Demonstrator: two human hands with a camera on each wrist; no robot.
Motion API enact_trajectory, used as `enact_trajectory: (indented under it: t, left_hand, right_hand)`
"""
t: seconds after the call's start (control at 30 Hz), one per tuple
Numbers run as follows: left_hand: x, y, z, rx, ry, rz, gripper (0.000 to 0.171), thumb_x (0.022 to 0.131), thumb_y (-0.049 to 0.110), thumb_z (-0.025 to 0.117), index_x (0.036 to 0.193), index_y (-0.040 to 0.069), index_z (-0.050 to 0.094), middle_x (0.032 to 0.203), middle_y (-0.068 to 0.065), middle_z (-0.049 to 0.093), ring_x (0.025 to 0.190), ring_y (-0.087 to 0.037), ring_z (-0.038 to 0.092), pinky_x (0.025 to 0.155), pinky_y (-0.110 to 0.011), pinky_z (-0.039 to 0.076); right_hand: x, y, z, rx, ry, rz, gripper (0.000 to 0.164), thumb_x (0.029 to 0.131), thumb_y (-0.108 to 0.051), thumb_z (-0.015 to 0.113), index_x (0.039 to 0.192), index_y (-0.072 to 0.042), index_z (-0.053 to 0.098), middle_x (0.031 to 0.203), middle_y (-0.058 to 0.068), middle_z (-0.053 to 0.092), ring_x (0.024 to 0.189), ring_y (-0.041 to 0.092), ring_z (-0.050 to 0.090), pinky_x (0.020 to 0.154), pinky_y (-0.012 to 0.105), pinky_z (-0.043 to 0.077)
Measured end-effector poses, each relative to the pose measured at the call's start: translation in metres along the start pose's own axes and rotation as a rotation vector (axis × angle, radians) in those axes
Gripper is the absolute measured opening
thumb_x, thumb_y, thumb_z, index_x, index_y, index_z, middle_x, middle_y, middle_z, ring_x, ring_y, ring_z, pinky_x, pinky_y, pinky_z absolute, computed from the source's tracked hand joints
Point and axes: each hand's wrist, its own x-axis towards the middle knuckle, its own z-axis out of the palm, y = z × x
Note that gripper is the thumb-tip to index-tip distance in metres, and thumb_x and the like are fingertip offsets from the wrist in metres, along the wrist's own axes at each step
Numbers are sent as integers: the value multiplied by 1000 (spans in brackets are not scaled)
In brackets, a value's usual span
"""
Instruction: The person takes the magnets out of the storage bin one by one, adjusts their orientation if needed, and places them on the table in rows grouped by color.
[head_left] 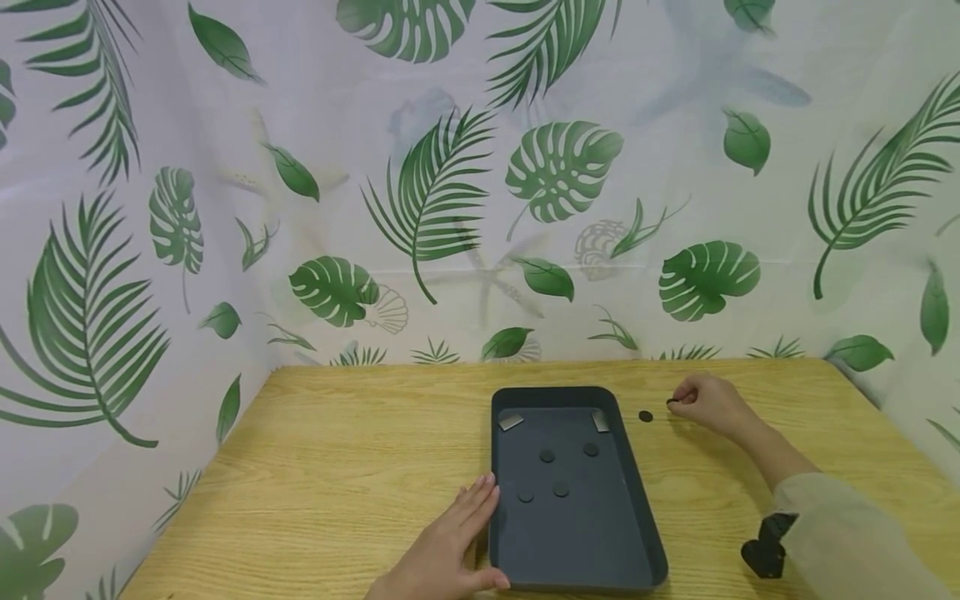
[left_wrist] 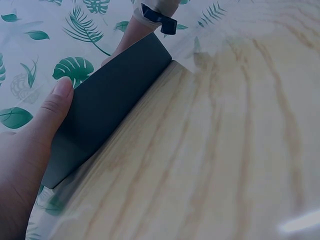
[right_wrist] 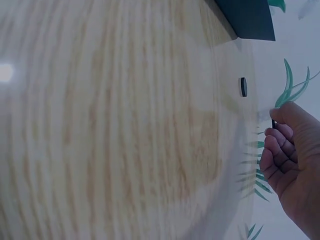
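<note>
A dark grey rectangular tray (head_left: 573, 550) lies on the wooden table. My left hand (head_left: 453, 537) rests at its near left corner, fingers straight along the left wall and thumb against the near end; in the left wrist view the thumb (left_wrist: 57, 107) touches the tray's outer wall (left_wrist: 100, 107). To the right of the tray's far end, my right hand (head_left: 708, 406) pinches a small black disc (head_left: 672, 402) between thumb and fingers. Another black disc (head_left: 646, 416) lies on the table between that hand and the tray; it also shows in the right wrist view.
Inside the tray lie several dark round discs (head_left: 561, 489). Silvery rectangular pieces sit in its far corners, one left (head_left: 511, 422) and one right (head_left: 600, 422). Behind the wooden table (head_left: 360, 467) hangs a leaf-patterned curtain (head_left: 465, 317). A black device (head_left: 767, 546) is strapped at the right wrist.
</note>
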Motion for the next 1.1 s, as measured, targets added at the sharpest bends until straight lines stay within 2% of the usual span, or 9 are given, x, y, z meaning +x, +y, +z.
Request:
enact_trajectory:
  t: [0.43,0.8,1.1]
  left_hand:
    - [0,0,0,-6,7,4,98,84,72,33,146,-3,27,155,-18,23,142,-26,23,112,-41,29]
    - [-1,-1,0,-10,-7,13,97,85,71,31,147,-4,25,154,-20,22,142,-28,23,114,-39,28]
    - [0,0,0,-19,-13,4,97,86,71,31,147,-3,25,155,-19,21,143,-28,22,114,-38,27]
  right_hand:
    - [1,11,15,52,35,3,18,84,-11,67,88,6,64,79,11,65,70,15,59,58,27,50]
    - [-3,7,17,36,-13,52,22,87,-15,66,93,6,62,83,14,64,75,23,60,64,36,52]
    - [-4,9,16,35,-33,81,21,88,-15,64,93,5,62,84,13,63,75,21,59,64,36,51]
